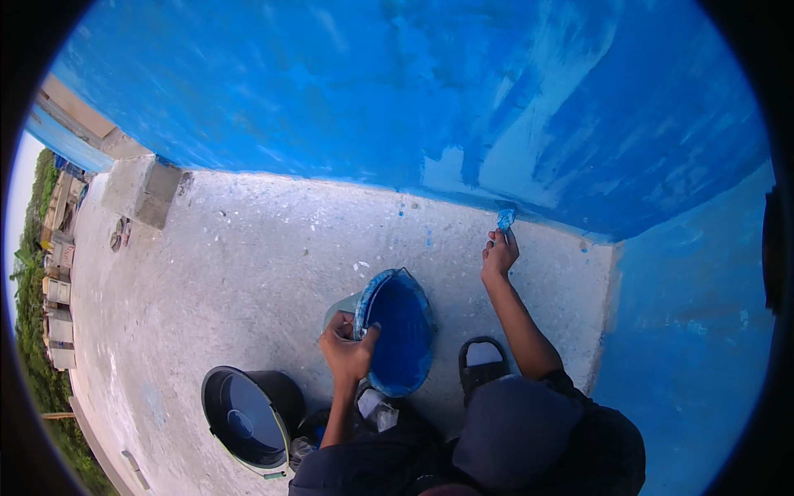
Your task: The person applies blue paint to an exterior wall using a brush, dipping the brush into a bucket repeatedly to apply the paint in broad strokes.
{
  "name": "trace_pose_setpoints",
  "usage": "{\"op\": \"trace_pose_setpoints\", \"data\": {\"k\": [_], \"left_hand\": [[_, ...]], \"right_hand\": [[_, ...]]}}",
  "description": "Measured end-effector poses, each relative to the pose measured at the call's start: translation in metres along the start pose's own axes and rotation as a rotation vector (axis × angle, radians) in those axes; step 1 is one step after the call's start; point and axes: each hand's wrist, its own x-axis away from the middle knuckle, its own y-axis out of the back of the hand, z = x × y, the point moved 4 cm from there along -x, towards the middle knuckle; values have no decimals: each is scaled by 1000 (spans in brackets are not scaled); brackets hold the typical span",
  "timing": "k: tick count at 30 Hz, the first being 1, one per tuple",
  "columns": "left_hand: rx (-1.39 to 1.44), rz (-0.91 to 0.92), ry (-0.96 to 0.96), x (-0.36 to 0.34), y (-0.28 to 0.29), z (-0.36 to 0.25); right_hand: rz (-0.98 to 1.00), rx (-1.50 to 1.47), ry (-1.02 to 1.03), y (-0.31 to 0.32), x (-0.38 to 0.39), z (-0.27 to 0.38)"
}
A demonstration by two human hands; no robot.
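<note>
Notably, the right hand (499, 255) pinches a blue-coated brush (506, 220) at the base of the blue wall (289, 91), where a slip could smear blue onto the pale floor (248, 248). The left hand (347, 349) pinches the left rim of the paint bucket (420, 312), just before the left foot (371, 403); whether the bucket rests on the floor cannot be told, and a one-sided hold could let it tip and spill.

Ct is 2 hands (347, 351) (499, 255), 2 bkts (403, 335) (285, 395) (1 blk), 1 brush (505, 219) & 2 feet (483, 355) (370, 403).
</note>
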Motion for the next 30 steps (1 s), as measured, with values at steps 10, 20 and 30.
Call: {"op": "trace_pose_setpoints", "data": {"k": [10, 20, 30], "left_hand": [[50, 6, 5, -1, 5, 1], [20, -25, -15, -3, 1, -8], [141, -32, 9, -12, 14, 7]], "right_hand": [[-106, -45, 70, -9, 17, 9], [336, 257, 59, -88, 56, -13], [552, 747, 229, -96, 32, -34]]}}
